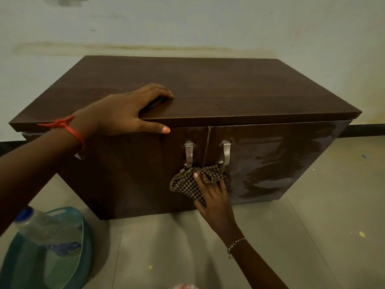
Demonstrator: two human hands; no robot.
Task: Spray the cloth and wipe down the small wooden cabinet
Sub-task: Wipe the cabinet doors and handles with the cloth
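Note:
A small dark wooden cabinet stands on the floor against a pale wall, with two doors and two metal handles. My left hand rests on the front edge of its top, fingers on the top and thumb over the edge, holding nothing. My right hand presses a crumpled brown checked cloth against the doors just below the handles. The right door shows wet streaks.
A clear plastic bottle with a blue cap lies in a teal plastic basin on the tiled floor at the lower left. Bare grey tiles lie in front of and to the right of the cabinet.

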